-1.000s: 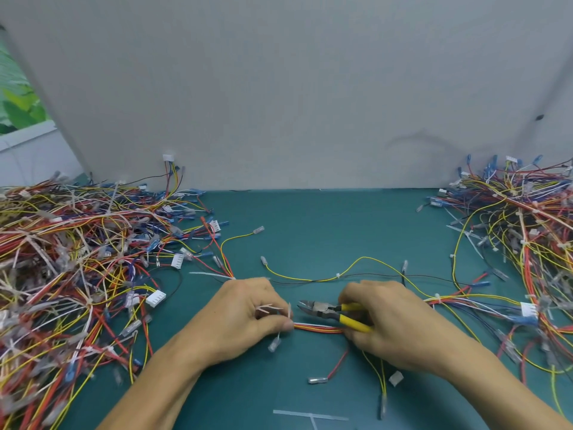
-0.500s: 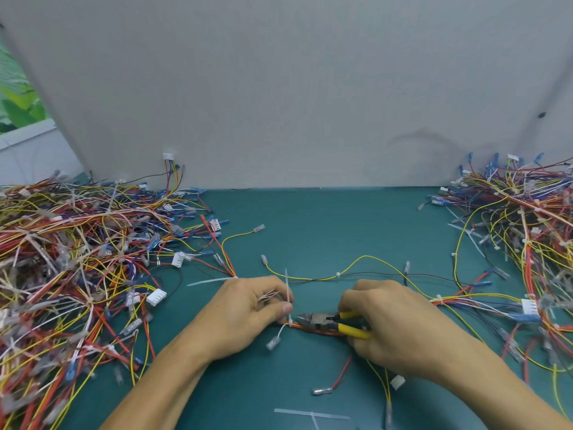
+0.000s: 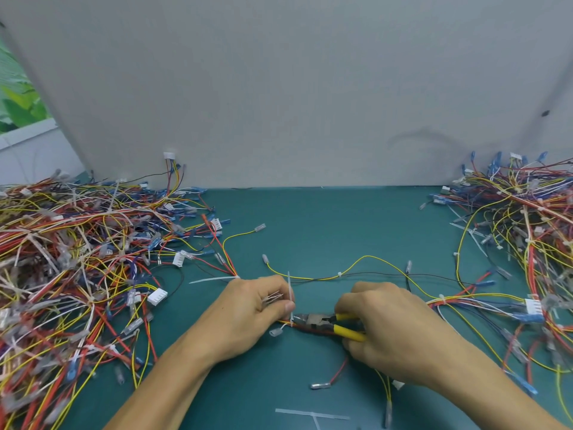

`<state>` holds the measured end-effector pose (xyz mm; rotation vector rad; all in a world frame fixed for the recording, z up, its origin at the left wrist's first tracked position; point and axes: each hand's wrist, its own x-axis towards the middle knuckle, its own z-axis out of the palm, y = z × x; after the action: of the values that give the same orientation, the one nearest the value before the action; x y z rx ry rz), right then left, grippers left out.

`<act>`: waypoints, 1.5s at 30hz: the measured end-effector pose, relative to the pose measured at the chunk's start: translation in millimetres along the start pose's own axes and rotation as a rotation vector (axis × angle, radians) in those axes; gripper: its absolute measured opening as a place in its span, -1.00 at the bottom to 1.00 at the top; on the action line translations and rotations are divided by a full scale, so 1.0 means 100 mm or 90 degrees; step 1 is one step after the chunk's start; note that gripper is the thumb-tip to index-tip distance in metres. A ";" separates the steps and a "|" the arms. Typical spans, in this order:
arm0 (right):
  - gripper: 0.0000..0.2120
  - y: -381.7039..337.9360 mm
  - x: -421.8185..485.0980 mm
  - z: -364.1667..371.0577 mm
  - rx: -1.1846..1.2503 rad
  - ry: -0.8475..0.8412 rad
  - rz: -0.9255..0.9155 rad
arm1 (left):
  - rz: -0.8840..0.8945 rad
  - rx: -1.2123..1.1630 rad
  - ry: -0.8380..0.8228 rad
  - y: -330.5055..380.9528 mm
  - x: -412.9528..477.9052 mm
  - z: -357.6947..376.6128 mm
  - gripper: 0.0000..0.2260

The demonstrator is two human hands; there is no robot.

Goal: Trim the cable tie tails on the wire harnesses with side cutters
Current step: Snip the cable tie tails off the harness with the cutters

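Note:
My right hand [image 3: 390, 330] grips the yellow handles of the side cutters [image 3: 322, 323]. Their jaws point left and sit at the base of a white cable tie tail [image 3: 290, 290] that stands upright from the wire harness [image 3: 310, 328]. My left hand [image 3: 248, 311] pinches that red and orange harness just left of the tie and also holds several thin cut-off tails between its fingers. The harness runs right under my right hand to a white connector [image 3: 534, 306].
A big tangled pile of harnesses [image 3: 77, 268] covers the left of the green mat [image 3: 325, 228], and another pile [image 3: 527, 237] fills the right. Cut tie tails [image 3: 310, 414] lie near the front edge. A grey wall [image 3: 279, 88] stands behind.
The cutter jaws have moved left along the harness to the tie. The tie tail has swung upright beside my left thumb.

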<state>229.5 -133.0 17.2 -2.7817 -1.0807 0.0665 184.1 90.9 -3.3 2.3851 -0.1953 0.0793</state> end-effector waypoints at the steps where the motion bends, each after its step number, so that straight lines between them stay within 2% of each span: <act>1: -0.78 -0.01 0.01 0.01 -0.002 0.001 -0.001 | 0.001 -0.002 0.001 0.00 0.00 0.00 -0.90; 8: -0.87 -0.04 0.01 0.02 -0.024 -0.013 -0.005 | 0.003 -0.008 0.002 -0.01 0.00 0.00 -0.88; 22: -0.77 -0.05 0.02 -0.01 -0.047 0.006 0.002 | 0.006 0.003 0.008 0.00 0.00 0.00 -0.85; 31: -0.88 -0.05 0.01 0.01 -0.060 -0.018 -0.019 | 0.005 -0.001 0.010 0.00 0.00 0.00 -0.86; 45: -0.89 -0.03 0.03 0.04 -0.061 -0.011 -0.036 | -0.023 -0.088 0.063 0.03 0.01 0.04 -0.87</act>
<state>228.8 -128.5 14.0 -2.8376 -1.1969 0.0333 185.0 86.0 -4.6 2.2392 -0.1077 0.1619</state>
